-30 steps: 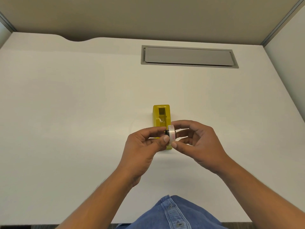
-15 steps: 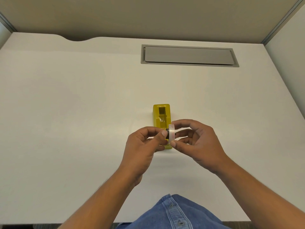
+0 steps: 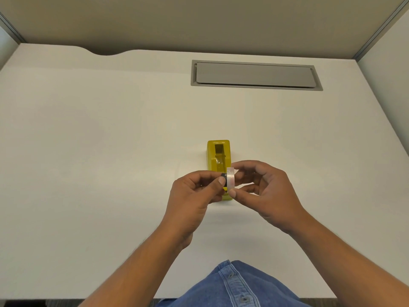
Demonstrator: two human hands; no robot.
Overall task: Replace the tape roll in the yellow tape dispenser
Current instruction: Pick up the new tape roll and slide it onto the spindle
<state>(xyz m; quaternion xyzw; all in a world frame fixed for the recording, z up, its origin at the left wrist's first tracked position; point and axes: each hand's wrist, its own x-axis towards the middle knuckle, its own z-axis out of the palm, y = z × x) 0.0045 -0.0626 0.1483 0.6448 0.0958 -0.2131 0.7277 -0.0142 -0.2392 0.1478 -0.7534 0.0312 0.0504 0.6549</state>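
Observation:
The yellow tape dispenser [image 3: 218, 155] stands on the white desk [image 3: 88, 151], its roll bay open on top and its near end hidden behind my fingers. Just above that near end I hold a clear tape roll [image 3: 230, 180] on edge. My right hand [image 3: 263, 191] pinches the roll between thumb and fingers. My left hand [image 3: 194, 193] grips a small black hub [image 3: 223, 179] that sits against the roll's left side. How far the hub reaches into the roll cannot be made out.
A grey rectangular cable hatch [image 3: 254, 75] is set into the desk at the back right. Partition walls close the desk at the back and right. A blue denim shirt [image 3: 232, 286] shows at the near edge.
Both hands have stayed over the dispenser's near end. The black hub in my left hand shows a little more clearly beside the roll than before.

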